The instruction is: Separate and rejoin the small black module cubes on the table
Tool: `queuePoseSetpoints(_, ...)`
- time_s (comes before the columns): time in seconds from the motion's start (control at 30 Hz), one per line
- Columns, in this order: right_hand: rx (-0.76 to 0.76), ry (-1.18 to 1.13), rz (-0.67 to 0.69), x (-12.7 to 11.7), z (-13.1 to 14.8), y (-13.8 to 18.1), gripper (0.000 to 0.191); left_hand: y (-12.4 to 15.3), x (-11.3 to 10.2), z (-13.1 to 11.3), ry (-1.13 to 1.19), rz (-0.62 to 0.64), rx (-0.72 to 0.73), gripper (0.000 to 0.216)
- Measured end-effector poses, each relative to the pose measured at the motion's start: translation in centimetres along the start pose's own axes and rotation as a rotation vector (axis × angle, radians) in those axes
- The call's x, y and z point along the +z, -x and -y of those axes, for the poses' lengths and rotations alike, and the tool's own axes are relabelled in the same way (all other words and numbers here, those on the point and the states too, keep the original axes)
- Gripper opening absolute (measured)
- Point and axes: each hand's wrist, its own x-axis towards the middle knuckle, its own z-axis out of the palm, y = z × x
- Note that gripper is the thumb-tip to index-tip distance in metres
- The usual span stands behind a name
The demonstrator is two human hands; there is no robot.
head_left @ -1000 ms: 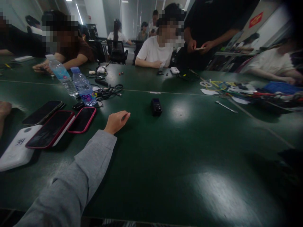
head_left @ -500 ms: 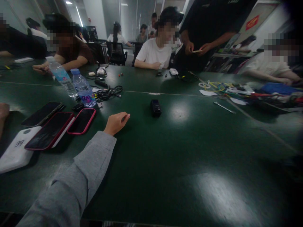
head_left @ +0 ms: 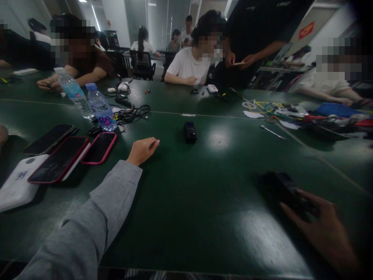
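Note:
My left hand, in a grey sleeve, rests on the green table with its fingers curled in. Nothing shows in its grip. Just left of it lies a phone in a pink case. To its right, a small black device with a screen and buttons sits apart from both hands. At the lower right, my right hand is closed around a black boxy device. Motion blurs that device, so I cannot tell its kind, nor whether it touches the table.
At left are a red-edged phone, a dark phone, a white power bank, two water bottles and black cables. A wrench and tangled wires lie at right. Several people sit or stand around.
My right hand has come into view from the right with the black boxy device in it. My left hand stays put. The view has shifted very slightly.

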Motion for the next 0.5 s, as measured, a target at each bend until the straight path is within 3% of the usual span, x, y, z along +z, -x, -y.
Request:
queuePoseSetpoints(0.1, -0.149, -0.152, 0.135, 3.9, 4.5, -0.3, 0.067, 0.0, 0.1, 0.1, -0.002, -0.007, 0.009, 0.038)
queuePoseSetpoints(0.27, -0.502, -0.232, 0.411, 8.6, 16.9, -2.0, 0.06, -0.1, -0.1, 0.0, 0.0, 0.012, 0.018, 0.037)
queuePoseSetpoints(0.4, -0.635, -0.132, 0.389, 13.2, 24.5, -4.7, 0.056, -0.1, -0.2, -0.2, 0.013, 0.016, -0.017, 0.031)
queuePoseSetpoints(0.5, -0.675, -0.123, 0.33, 16.5, 27.1, -6.5, 0.058, -0.2, -0.3, -0.4, 0.04, 0.001, -0.033, 0.03)
